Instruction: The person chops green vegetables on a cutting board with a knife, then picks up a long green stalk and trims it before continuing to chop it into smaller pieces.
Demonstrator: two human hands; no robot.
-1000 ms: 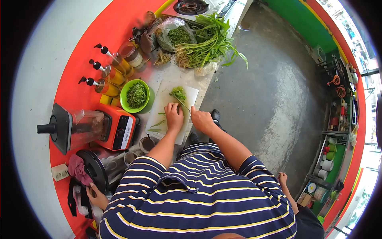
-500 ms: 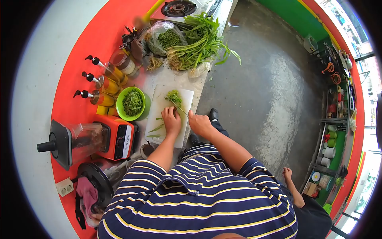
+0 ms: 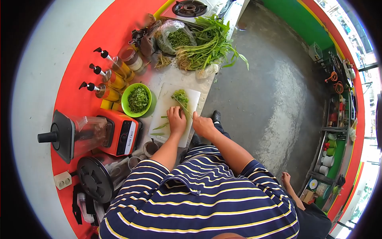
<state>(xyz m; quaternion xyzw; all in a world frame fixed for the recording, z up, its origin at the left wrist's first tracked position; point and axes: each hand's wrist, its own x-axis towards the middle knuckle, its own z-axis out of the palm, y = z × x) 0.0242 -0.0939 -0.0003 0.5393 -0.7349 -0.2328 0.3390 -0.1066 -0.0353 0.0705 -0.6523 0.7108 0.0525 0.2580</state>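
A white cutting board (image 3: 159,104) lies on the counter with a small heap of chopped greens (image 3: 181,96) near its far end. My right hand (image 3: 203,125) is closed around the handle of a knife (image 3: 184,106), whose thin blade slants across the board to the chopped heap. Beside the blade, my left hand (image 3: 177,119) presses down on the board with bent fingers. Green leaf pieces (image 3: 161,126) stick out from under it; what lies beneath the fingers is mostly hidden. A green bowl (image 3: 125,102) of chopped greens stands left of the board.
Beyond the board lie a bundle of leafy greens (image 3: 207,49) and a plastic bag (image 3: 167,28) of chopped greens, near a gas stove (image 3: 171,12). Pump bottles (image 3: 109,92) and a red blender (image 3: 119,133) line the left. Another person's hand (image 3: 285,178) shows at lower right.
The view has shifted slightly, moving the counter items to the right. A pink cloth and a hand at lower left are gone from sight; clear cups show there. Both my hands keep nearly the same pose.
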